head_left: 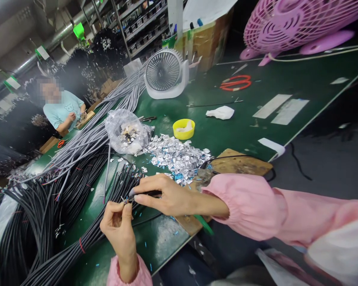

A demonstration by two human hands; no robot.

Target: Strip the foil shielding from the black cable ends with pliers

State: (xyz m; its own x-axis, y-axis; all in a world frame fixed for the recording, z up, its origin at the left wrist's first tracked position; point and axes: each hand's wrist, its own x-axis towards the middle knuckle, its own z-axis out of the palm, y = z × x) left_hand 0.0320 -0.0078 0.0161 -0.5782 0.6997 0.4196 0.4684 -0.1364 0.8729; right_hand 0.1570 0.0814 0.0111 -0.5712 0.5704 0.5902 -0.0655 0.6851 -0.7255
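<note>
My left hand is closed in a pinch on a cable end, where short thin wires stick up between thumb and fingers. Reaching in from the right, my right hand is closed around a slim dark tool; its tip meets the wires, and its exact kind is hidden by the fingers. Beneath both hands lies a bundle of black cables, tied with a red band. Behind my right hand is a heap of silvery foil scraps mixed with small blue pieces.
Grey cables run along the green table. Nearby are a plastic bag of scraps, a yellow dish, a white fan, red-handled scissors and a wooden board. A person works across at the left.
</note>
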